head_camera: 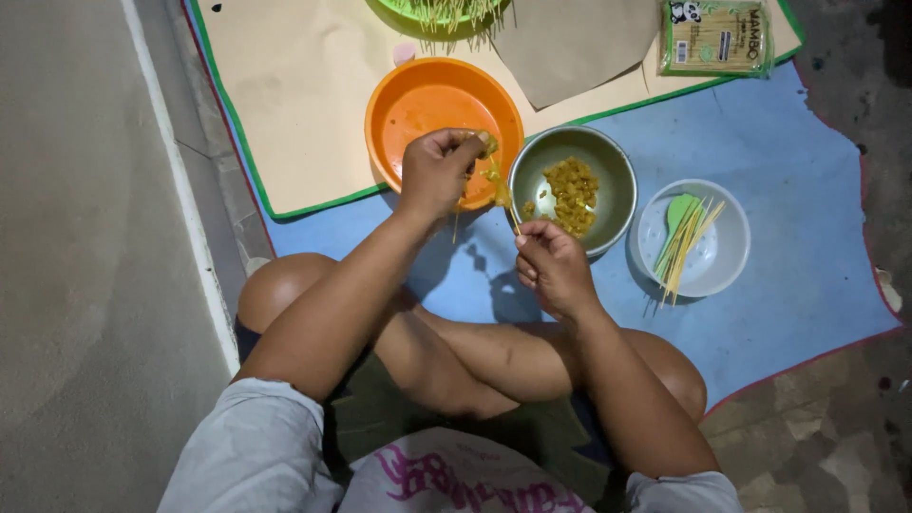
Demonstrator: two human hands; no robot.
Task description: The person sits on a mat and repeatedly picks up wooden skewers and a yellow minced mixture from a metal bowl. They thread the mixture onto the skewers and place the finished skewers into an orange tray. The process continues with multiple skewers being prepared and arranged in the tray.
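Observation:
My left hand (435,171) pinches yellow marinated meat pieces (491,157) over the rim of an orange bowl (418,112). My right hand (551,264) grips the lower end of a thin bamboo skewer (503,199) that runs up into that meat. Just right of the skewer stands a metal bowl (608,157) holding more yellow meat chunks (572,195).
A clear plastic bowl (727,261) at the right holds several bare skewers (686,242) and a green spoon (676,214). A sealed skewer packet (714,38) and a green basket (427,11) lie on brown paper (294,85) over a blue mat (779,171). My crossed legs fill the foreground.

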